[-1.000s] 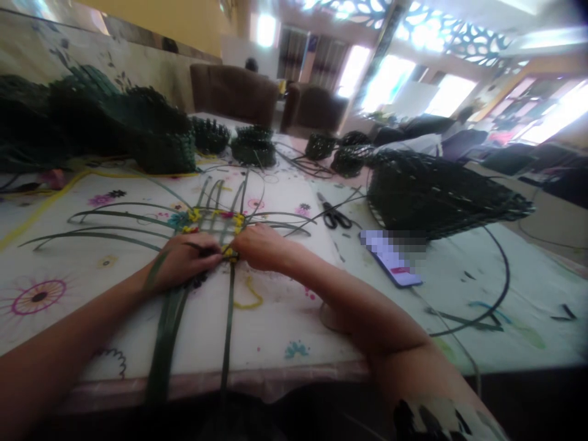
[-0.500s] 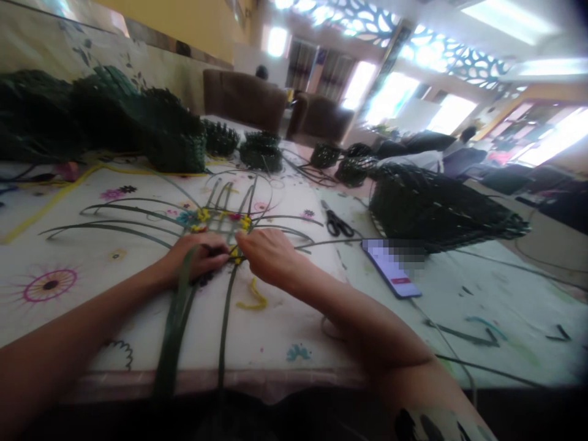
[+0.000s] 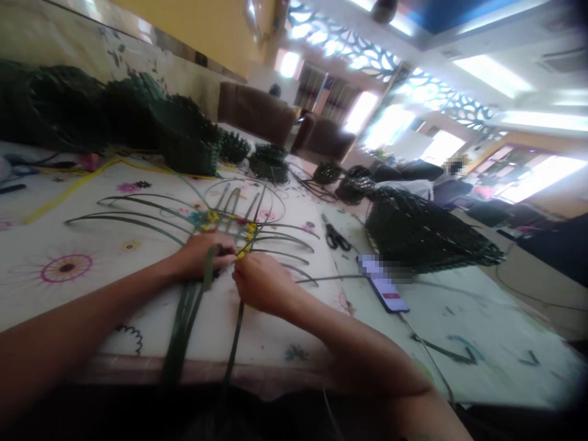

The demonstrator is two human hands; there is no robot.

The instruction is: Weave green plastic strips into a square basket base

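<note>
A small woven base of green strips (image 3: pixel 233 226) lies on the flowered tablecloth, its loose strip ends fanning out on all sides. Yellow ties (image 3: pixel 252 230) mark its corners. My left hand (image 3: pixel 206 254) is closed on the near edge of this base, fingers bent around green strips; some dangle below the hand toward the table edge. Close beside it, my right hand (image 3: pixel 261 283) is a fist at the near right corner, pinching a thin green strip. Its fingertips are partly hidden.
Black scissors (image 3: pixel 337 237) and a lit phone (image 3: pixel 383 285) with a cable lie to the right. Beyond them rests a large dark green basket (image 3: pixel 427 229). More green baskets (image 3: pixel 186 135) line the back left. Strip scraps (image 3: pixel 445 350) lie at the right.
My right hand has moved down and nearer my body, from the base's right side to its near corner. The yellow scrap below is now out of sight. The view has shifted.
</note>
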